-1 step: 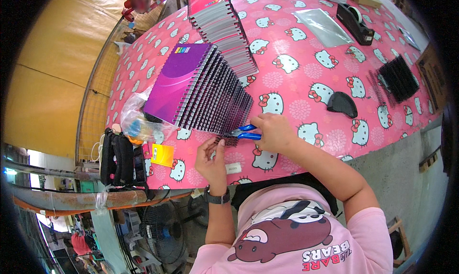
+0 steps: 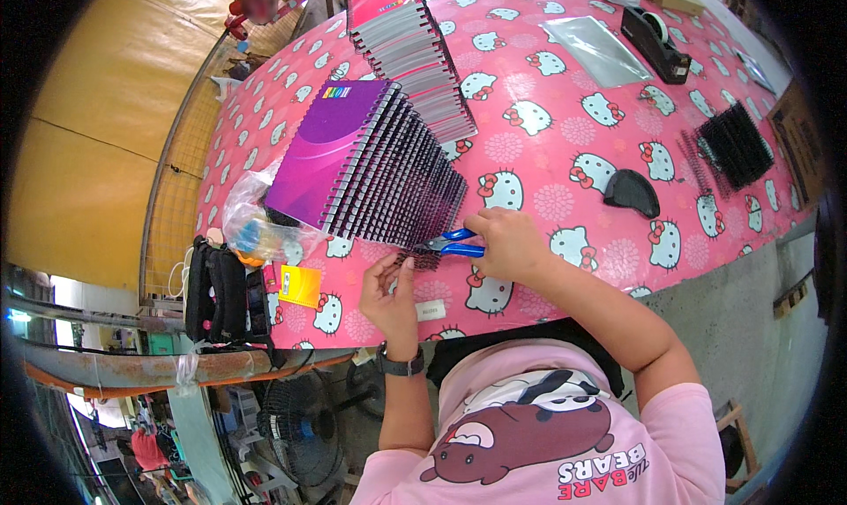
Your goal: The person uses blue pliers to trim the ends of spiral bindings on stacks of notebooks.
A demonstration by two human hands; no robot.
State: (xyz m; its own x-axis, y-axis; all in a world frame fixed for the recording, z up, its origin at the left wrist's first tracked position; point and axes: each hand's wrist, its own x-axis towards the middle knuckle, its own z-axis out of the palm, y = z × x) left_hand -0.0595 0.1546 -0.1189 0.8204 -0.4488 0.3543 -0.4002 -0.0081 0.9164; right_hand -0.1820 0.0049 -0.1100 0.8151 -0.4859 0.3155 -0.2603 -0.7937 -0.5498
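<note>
My right hand [image 2: 509, 243] grips blue-handled pliers [image 2: 460, 250], with the handles a little apart. Their metal jaws rest at a short piece of dark wire binding [image 2: 420, 260], at the near foot of a tall stack of purple spiral notebooks [image 2: 331, 148]. My left hand [image 2: 388, 300], with a dark watch on its wrist, pinches that wire piece between thumb and fingers. Whether the jaws have closed on the wire is too small to tell. The notebook stack leans, its black coils facing right.
Behind stands a stack of pink-covered spiral notebooks [image 2: 415, 59]. To the right lie a black curved object [image 2: 632, 194], a bundle of black wire bindings [image 2: 736, 146], a tape dispenser [image 2: 655, 44] and clear plastic sheets [image 2: 597, 51]. A yellow packet [image 2: 300, 286] and black bag [image 2: 216, 291] sit left.
</note>
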